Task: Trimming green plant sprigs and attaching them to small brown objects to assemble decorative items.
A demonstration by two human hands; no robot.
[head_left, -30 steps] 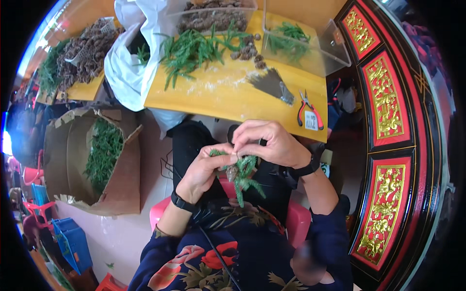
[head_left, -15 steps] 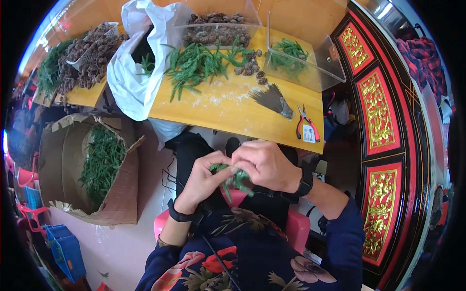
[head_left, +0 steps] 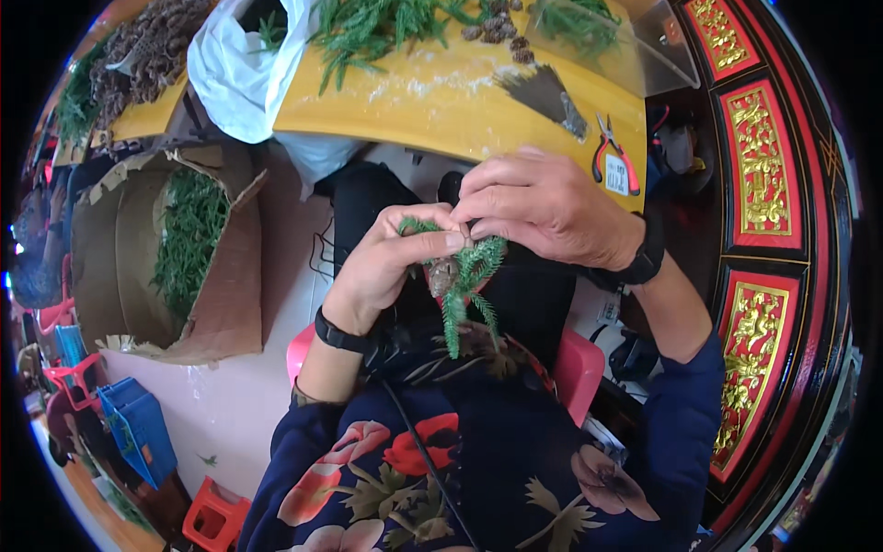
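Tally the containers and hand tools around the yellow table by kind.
Cardboard box: 1
White plastic bag: 1
Clear plastic tub: 1
Red-handled pliers: 1
Dark brush: 1
Total: 5

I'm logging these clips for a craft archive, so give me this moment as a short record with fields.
Left hand: left hand pinches the green sprig bundle
Right hand: right hand grips the bundle's top
Bundle: held over the lap, tips hanging down
Table: yellow table with loose green sprigs, red-handled pliers
Left side: cardboard box holding greenery
Also: white plastic bag
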